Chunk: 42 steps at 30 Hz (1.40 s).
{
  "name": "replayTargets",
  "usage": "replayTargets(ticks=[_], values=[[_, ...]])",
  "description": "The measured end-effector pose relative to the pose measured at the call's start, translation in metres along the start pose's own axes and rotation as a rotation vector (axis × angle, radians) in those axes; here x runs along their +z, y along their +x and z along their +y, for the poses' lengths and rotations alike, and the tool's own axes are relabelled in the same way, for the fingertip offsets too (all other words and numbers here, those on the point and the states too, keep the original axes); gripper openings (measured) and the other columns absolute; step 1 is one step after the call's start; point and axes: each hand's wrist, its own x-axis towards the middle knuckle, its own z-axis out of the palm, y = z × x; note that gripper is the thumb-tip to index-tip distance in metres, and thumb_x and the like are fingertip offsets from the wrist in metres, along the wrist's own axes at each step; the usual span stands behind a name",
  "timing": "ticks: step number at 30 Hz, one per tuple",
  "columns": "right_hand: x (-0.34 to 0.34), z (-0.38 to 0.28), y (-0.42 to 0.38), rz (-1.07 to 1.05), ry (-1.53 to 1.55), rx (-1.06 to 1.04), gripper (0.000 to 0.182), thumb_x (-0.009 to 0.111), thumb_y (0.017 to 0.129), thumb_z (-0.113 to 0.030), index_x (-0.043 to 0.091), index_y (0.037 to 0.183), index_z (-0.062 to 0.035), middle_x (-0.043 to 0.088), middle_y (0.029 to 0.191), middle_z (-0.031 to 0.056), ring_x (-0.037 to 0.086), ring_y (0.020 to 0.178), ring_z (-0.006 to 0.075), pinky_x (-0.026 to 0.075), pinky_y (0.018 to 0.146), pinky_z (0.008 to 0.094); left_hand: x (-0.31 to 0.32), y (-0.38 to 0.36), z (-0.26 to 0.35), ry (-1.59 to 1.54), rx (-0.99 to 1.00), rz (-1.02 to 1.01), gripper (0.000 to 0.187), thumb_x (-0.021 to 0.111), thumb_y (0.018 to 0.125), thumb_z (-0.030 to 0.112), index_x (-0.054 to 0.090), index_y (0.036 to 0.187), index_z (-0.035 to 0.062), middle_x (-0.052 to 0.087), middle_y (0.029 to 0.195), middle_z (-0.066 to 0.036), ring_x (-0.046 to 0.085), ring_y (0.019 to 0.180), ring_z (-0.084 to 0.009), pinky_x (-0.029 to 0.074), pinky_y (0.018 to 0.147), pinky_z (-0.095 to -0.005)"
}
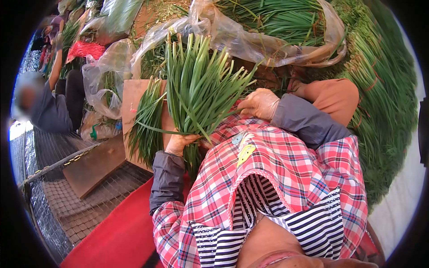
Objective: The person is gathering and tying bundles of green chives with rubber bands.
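Observation:
A loose bunch of long green stalks fans out above my lap, its pale cut ends pointing away from me. My left hand, in a thin glove, is wrapped round the lower part of this bunch. To the right of the bunch, my right hand, also gloved, rests near my lap with its fingers curled; whatever is between the fingertips is too small to make out. A smaller bunch of greens lies on a brown board just left of the held bunch.
An open plastic bag wraps more greens ahead. Tied bundles are heaped along the right. At the far left another person sits beside a red net bag. A metal rail and a loose board are at lower left.

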Motion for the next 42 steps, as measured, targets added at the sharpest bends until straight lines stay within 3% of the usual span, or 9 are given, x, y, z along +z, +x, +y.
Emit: replayTargets(ticks=[5,6,10,16,21,25,31,38,42], values=[[-0.033,0.033,-0.017,0.122,-0.118,0.301,0.027,0.053,0.079,-0.030,0.063,0.103,-0.0233,0.064,0.088,0.0091,0.061,0.081,0.0278,0.048,0.069,0.0379,0.015,-0.004,0.034,-0.096,-0.067,0.051,0.085,0.079,0.056,0.003,0.037,0.129,0.0071,0.048,0.122,-0.004,0.046,0.110,-0.0187,0.038,0.094,-0.0333],[-0.020,0.071,-0.022,0.305,0.059,0.339,0.023,0.059,0.075,-0.015,0.066,0.097,-0.0127,0.064,0.081,0.0121,0.063,0.073,0.0266,0.049,0.065,0.0349,0.014,-0.004,0.032,-0.061,-0.043,0.032,0.084,0.078,0.056,0.002,0.037,0.129,0.0069,0.049,0.122,-0.004,0.046,0.110,-0.0187,0.038,0.094,-0.0337],[0.000,0.193,-0.065,0.193,-0.446,0.354,0.023,0.057,0.078,-0.020,0.062,0.098,-0.0094,0.061,0.086,0.0145,0.059,0.085,0.0300,0.048,0.075,0.0385,0.012,-0.008,0.036,-0.043,-0.027,0.021,0.079,0.076,0.059,0.001,0.039,0.128,0.0046,0.048,0.124,-0.006,0.047,0.111,-0.0186,0.040,0.092,-0.0328],[-0.111,-0.002,0.022,0.703,-0.119,-0.143,0.023,0.059,0.077,-0.025,0.062,0.092,-0.0077,0.063,0.091,0.0114,0.057,0.089,0.0306,0.045,0.076,0.0398,0.029,-0.012,0.038,-0.049,0.052,0.148,0.052,0.072,0.066,0.004,0.051,0.114,0.0020,0.061,0.105,-0.005,0.057,0.096,-0.0159,0.045,0.084,-0.0297],[-0.098,-0.022,0.072,0.248,0.069,0.377,0.044,0.069,0.068,-0.040,0.060,0.095,-0.0062,0.062,0.093,0.0119,0.058,0.084,0.0305,0.045,0.075,0.0366,0.028,-0.009,0.036,-0.124,-0.014,0.114,0.052,0.071,0.065,0.000,0.051,0.112,0.0032,0.059,0.104,-0.004,0.056,0.095,-0.0151,0.046,0.084,-0.0293],[-0.068,-0.002,0.073,0.444,0.357,0.409,0.064,0.068,0.064,-0.052,0.057,0.105,-0.0037,0.065,0.085,0.0115,0.060,0.087,0.0270,0.045,0.077,0.0340,0.032,-0.007,0.041,-0.286,0.009,0.133,0.048,0.071,0.064,0.000,0.054,0.109,0.0034,0.061,0.100,-0.003,0.057,0.090,-0.0137,0.046,0.080,-0.0283],[-0.069,-0.005,0.091,0.472,0.084,0.170,0.034,0.063,0.074,-0.036,0.064,0.092,-0.0080,0.065,0.082,0.0106,0.061,0.080,0.0260,0.046,0.074,0.0327,0.032,-0.010,0.044,-0.140,-0.038,0.116,0.046,0.070,0.065,0.001,0.054,0.108,0.0028,0.061,0.098,-0.003,0.057,0.087,-0.0131,0.048,0.075,-0.0285],[-0.100,0.061,0.046,0.803,0.253,0.513,0.024,0.057,0.076,-0.026,0.064,0.090,-0.0079,0.064,0.082,0.0126,0.061,0.079,0.0263,0.047,0.072,0.0348,0.034,-0.018,0.043,-0.070,0.031,0.167,0.050,0.069,0.065,0.001,0.051,0.111,0.0017,0.061,0.098,-0.005,0.057,0.084,-0.0126,0.048,0.074,-0.0275],[-0.117,0.104,0.015,0.345,-0.236,0.723,0.029,0.061,0.076,-0.025,0.062,0.102,-0.0114,0.062,0.097,0.0124,0.059,0.092,0.0222,0.045,0.083,0.0349,0.032,-0.018,0.039,0.241,0.168,0.280,0.049,0.068,0.066,0.005,0.051,0.112,0.0048,0.063,0.096,-0.009,0.061,0.083,-0.0174,0.049,0.073,-0.0294]])
